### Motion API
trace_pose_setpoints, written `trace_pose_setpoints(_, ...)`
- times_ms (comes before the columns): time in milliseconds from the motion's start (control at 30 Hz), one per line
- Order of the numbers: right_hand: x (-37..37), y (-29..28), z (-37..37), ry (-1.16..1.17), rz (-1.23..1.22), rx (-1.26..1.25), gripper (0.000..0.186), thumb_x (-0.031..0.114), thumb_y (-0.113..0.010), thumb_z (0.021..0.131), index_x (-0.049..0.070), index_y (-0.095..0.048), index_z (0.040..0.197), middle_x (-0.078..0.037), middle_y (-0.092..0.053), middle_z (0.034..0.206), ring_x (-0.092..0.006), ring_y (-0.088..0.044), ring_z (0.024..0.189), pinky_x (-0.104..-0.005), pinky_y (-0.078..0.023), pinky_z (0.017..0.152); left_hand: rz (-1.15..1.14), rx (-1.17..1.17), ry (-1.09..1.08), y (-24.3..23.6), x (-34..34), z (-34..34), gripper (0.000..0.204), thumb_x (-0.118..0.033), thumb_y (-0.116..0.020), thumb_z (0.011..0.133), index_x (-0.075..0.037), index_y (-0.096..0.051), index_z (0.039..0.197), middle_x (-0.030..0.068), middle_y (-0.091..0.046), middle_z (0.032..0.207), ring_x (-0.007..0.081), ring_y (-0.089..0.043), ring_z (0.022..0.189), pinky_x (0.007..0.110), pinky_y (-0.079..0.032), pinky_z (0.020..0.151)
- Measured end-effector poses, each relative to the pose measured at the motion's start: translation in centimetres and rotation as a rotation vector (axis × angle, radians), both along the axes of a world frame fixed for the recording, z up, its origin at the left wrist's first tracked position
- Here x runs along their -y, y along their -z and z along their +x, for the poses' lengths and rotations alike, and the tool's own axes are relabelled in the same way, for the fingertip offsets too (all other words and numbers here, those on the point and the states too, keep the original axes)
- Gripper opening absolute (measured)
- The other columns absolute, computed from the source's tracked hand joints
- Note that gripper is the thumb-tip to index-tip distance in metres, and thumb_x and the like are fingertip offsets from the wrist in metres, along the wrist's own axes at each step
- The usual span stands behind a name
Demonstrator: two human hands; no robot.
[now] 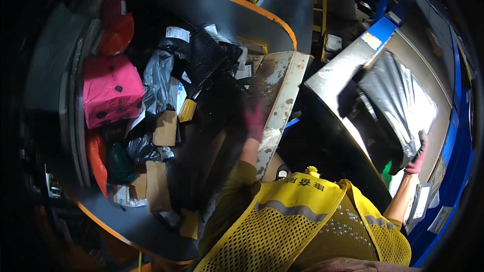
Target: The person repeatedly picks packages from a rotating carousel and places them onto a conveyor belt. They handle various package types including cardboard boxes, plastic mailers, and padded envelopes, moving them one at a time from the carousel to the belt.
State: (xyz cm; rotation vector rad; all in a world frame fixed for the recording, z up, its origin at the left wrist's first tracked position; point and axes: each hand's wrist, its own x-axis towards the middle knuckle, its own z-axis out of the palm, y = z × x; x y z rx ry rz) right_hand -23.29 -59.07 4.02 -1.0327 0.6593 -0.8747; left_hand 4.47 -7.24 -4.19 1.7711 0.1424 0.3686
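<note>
Silvery package (401, 102) against gloved right fingers (422, 140)

At three o'clock in my head view I have a large, flat-topped package (396, 100), wrapped in silver-grey plastic that turns dark down its near-left side. I see long creases running along the top, with white glare washing out the stretch toward its four o'clock corner. Its long axis points from eleven to five o'clock. It lies over a grey-brown surface (434, 76); I can't tell whether its whole underside touches down.
</note>
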Motion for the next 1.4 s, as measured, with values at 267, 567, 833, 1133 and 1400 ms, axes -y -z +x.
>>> trace_pose_setpoints(267,7.9,1.4,-1.1,-0.179,0.384,-0.035,0.040,0.045,-0.056,0.087,0.012,-0.061,0.109,-0.009,-0.066,0.100,-0.0218,-0.063,0.089,-0.0370,-0.050,0.082,0.324,-0.658,-0.704,2.8,-19.0,0.7,0.088,-0.053,-0.080,0.058,0.001,-0.052,0.122,0.0184,-0.051,0.129,0.0331,-0.052,0.117,0.044,-0.045,0.092)
trace_pose_setpoints(567,-10.8,-0.8,9.7,0.196,-1.329,-0.463,0.064,0.023,-0.065,0.087,0.009,-0.034,0.140,-0.021,-0.043,0.135,-0.0275,-0.044,0.122,-0.0343,-0.036,0.099,-1.026,-0.344,0.097,4.4,-12.4,-1.4,0.032,-0.019,-0.062,0.088,-0.015,-0.060,0.119,-0.0003,-0.062,0.106,0.0112,-0.052,0.072,0.027,-0.044,0.062)
trace_pose_setpoints(833,-32.0,-1.2,14.5,-1.115,0.301,0.148,0.050,0.033,-0.057,0.092,0.005,-0.040,0.129,-0.009,-0.055,0.118,-0.0179,-0.052,0.111,-0.0332,-0.046,0.093,-0.855,-0.246,0.495,-5.3,-0.1,-11.9,0.045,-0.023,-0.059,0.090,0.000,-0.050,0.127,0.0120,-0.054,0.128,0.0154,-0.051,0.106,0.027,-0.040,0.086)
trace_pose_setpoints(1133,-27.5,-4.5,13.2,-0.806,0.255,-0.109,0.031,0.013,-0.063,0.085,0.001,-0.056,0.113,-0.009,-0.064,0.100,-0.0169,-0.062,0.087,-0.0299,-0.050,0.080,-0.488,-0.505,0.049,-0.9,-5.6,-5.0,0.039,-0.018,-0.067,0.086,0.001,-0.056,0.118,0.0101,-0.064,0.107,0.0184,-0.060,0.095,0.032,-0.049,0.083)
trace_pose_setpoints(1400,-25.0,-3.5,9.5,-0.675,0.045,-0.176,0.028,0.015,-0.066,0.087,0.005,-0.055,0.111,0.001,-0.063,0.085,-0.0045,-0.054,0.070,-0.0187,-0.043,0.061,0.598,-0.556,-0.629,9.0,-21.9,4.1,0.099,-0.049,-0.088,0.045,0.005,-0.049,0.118,0.0175,-0.063,0.110,0.0322,-0.064,0.094,0.042,-0.053,0.082)
